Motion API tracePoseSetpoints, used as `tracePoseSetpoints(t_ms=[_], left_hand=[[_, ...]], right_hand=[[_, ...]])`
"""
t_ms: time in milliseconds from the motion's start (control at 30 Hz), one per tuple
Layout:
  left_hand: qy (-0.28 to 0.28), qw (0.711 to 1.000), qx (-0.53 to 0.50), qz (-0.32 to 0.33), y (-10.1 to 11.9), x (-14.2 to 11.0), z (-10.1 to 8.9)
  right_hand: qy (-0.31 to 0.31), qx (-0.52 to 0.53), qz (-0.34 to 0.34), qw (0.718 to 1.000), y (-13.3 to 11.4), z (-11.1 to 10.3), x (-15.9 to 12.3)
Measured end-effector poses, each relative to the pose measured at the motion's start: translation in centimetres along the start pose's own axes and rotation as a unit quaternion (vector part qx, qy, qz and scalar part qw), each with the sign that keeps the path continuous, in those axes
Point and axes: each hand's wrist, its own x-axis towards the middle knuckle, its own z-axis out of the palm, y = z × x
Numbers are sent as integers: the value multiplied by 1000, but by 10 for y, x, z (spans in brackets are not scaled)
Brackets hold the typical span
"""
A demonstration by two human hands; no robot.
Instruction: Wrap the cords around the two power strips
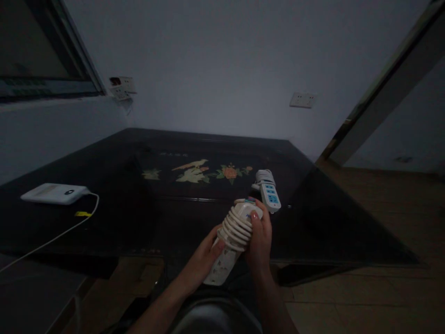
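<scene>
Both my hands hold a white power strip [222, 266] with its cord [237, 229] wound in several turns around one end. My left hand [205, 255] grips the strip's side at the socket part, thumb on top. At the wound end, my right hand [260, 234] is closed around the strip, its thumb pressing a white piece above the coils. It hangs tilted over the table's front edge. Just beyond my right hand, a second, smaller power strip [270, 197] with blue sockets lies on the table, its own cord coiled at the far end.
The dark glossy table [167, 227] has a bird-and-flower picture [194, 171] on its top. A white device [57, 194] with a cable [66, 229] lies at the left, beside a yellow tag [82, 214]. Wall sockets [303, 100] are on the wall behind.
</scene>
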Motion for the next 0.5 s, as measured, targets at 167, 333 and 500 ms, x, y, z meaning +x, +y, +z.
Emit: tracePoseSetpoints(t_ms=[167,333,500], left_hand=[[10,1000,-25,-13,4,-2,2],[1,997,-79,-23,6,-3,2],[-8,1000,0,8,4,-1,3]], right_hand=[[32,19,-1,999,-8,7,-10],[22,-1,-29,999,-13,10,-12],[12,-6,-55,998,-11,3,-3]])
